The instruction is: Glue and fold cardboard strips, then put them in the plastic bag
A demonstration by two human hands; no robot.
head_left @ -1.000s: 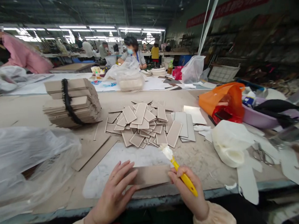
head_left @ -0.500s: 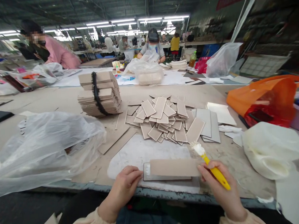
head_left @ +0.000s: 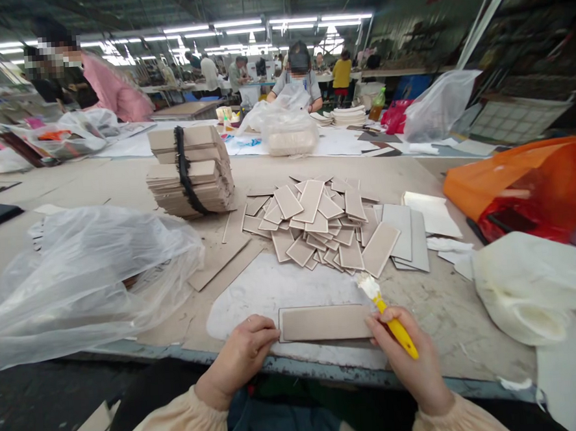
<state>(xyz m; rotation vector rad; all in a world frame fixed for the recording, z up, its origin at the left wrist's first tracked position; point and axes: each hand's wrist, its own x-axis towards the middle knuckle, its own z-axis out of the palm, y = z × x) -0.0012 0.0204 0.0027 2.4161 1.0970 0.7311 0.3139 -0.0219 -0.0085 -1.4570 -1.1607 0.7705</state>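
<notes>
Left hand [head_left: 247, 348] half-curled, gripping nothing, fingertips down on the left end of the card strip [head_left: 326, 323]. Right hand [head_left: 414, 364] closed around a yellow-handled brush [head_left: 397, 329], fingertips on the strip's right end, white bristles tilted up and away.

Low centre of the frame, near the front edge of the surface [head_left: 450, 309]: strip flat on a slightly larger backing sheet [head_left: 280, 325]. Half a second back, shifted right with the sheet's left end bared; now squared up, only a thin border showing. Probably past the laying-on, into pressing flat.

Beneath, a pale stained patch [head_left: 273, 288]. Just above, at frame centre, a loose heap of card pieces [head_left: 318, 226], grey sheets [head_left: 408, 231] at its right. Further up and left, a tied bundle of card [head_left: 190, 172]. Clear plastic bag [head_left: 77, 280] at left, orange bag [head_left: 520, 175] and white bag [head_left: 531, 285] at right. Other people [head_left: 302, 78] at far benches along the top.
</notes>
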